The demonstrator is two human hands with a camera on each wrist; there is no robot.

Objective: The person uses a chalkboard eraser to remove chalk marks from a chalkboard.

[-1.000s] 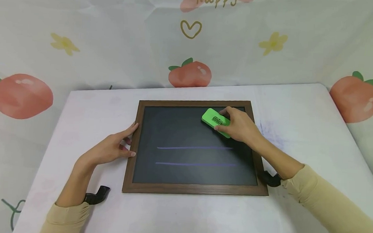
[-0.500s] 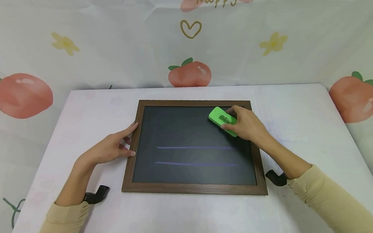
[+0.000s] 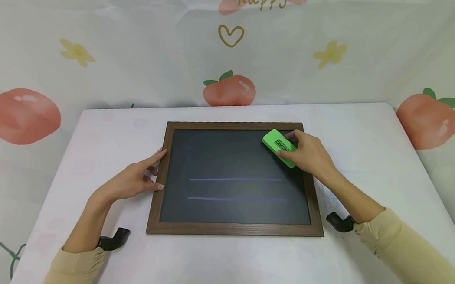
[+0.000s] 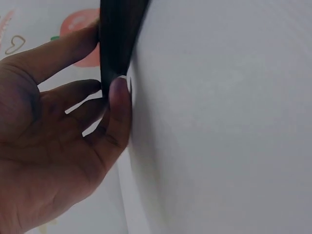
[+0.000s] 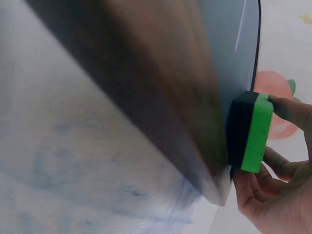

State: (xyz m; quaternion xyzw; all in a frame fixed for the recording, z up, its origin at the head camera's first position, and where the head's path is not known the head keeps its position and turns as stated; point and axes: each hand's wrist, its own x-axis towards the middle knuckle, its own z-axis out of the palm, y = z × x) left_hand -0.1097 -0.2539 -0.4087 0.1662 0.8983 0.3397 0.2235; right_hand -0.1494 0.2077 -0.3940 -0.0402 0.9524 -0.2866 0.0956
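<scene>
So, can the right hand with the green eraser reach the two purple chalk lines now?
Probably yes: the right hand holds the green rectangular eraser just above the two purple chalk lines, nothing between.

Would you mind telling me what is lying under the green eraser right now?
The green eraser rests on the chalkboard at its top right corner, gripped by the right hand. Any marks directly beneath it are covered.
</scene>
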